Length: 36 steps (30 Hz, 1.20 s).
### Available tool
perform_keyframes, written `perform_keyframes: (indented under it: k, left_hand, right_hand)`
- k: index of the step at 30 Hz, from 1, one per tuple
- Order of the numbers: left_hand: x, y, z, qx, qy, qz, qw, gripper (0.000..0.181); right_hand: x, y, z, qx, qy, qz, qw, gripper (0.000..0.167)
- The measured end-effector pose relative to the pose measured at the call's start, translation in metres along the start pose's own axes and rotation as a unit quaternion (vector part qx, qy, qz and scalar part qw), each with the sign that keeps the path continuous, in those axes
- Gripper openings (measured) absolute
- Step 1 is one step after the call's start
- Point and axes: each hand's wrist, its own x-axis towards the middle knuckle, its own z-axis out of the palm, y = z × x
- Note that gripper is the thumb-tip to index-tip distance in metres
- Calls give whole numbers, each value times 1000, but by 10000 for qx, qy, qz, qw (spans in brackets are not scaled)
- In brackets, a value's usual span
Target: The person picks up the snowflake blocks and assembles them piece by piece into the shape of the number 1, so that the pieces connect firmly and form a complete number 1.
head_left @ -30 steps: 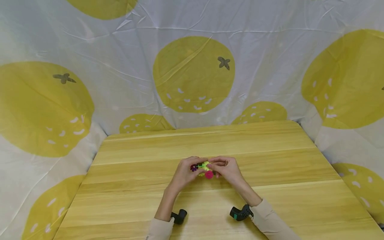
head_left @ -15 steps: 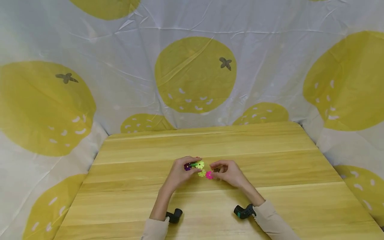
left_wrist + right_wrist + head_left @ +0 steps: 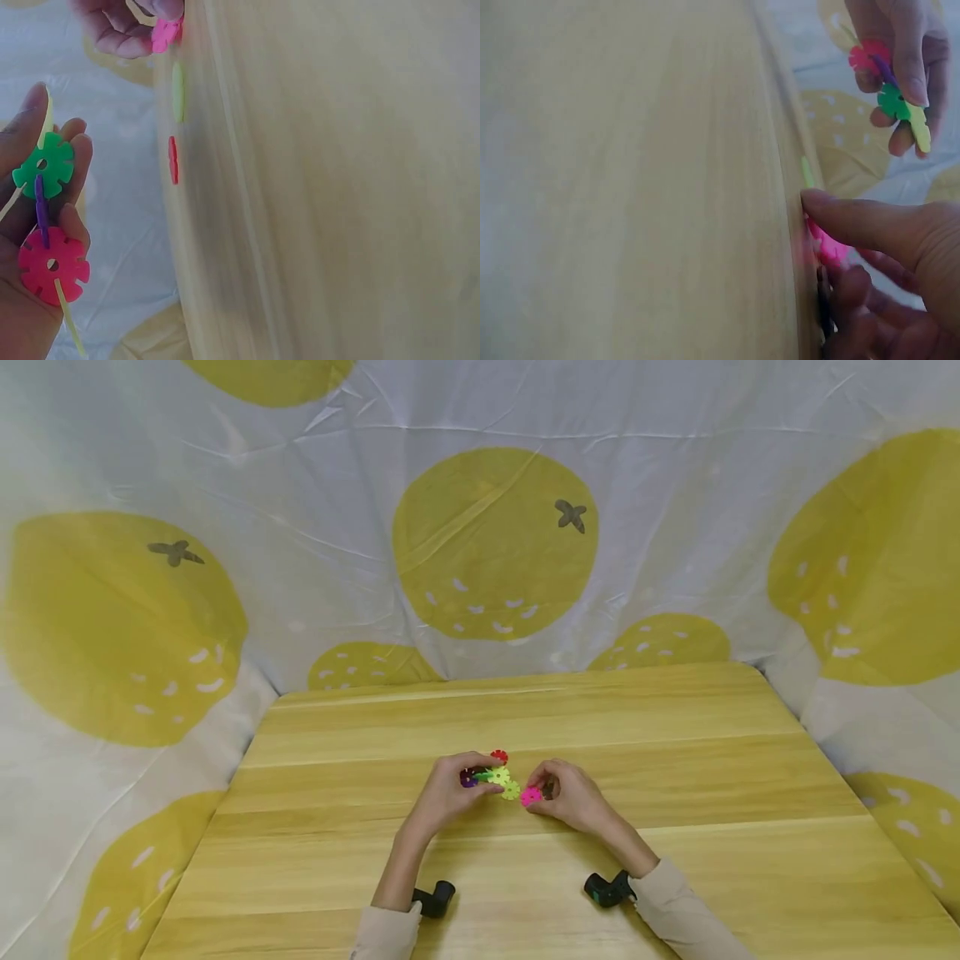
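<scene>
My left hand holds a chain of joined notched discs; the left wrist view shows a pink disc, a purple one and a green one, with yellow discs at both ends. The right hand pinches a separate pink disc low over the table. Between the hands lies a loose yellow disc, close to the chain's yellow end. A red disc lies just beyond the left fingertips. Under the right fingers a dark piece is partly hidden.
The wooden table carries these small pieces near its middle. Behind it and at its sides hangs a white cloth with yellow fruit prints. A black device is at the left wrist, another at the right.
The right hand has left the chain in the left hand and now grips the pink disc. My left hand has drawn slightly left with the chain, uncovering the red disc.
</scene>
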Motion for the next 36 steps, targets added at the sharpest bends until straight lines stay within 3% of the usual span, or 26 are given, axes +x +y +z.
perform_keyframes:
  k: [5,10,14,26,36]
  left_hand:
    - [1,3,3,-186,50,-50,9998,30]
    - [0,3,6,-64,43,-136,9999,30]
    - [1,2,6,-82,11,-146,9999,29]
    - [2,3,5,-122,-182,-136,9997,29]
    - [4,9,4,-326,-195,-263,9989,22]
  right_hand:
    - [-3,0,-5,696,-183,-110,9973,18]
    - [-5,-8,-10,1643,114,-53,9863,18]
    - [-7,-15,-13,2072,295,-20,9779,18]
    - [-7,-20,-13,2182,403,15,9751,19]
    - [-7,-22,-17,2308,361,-366,9716,16]
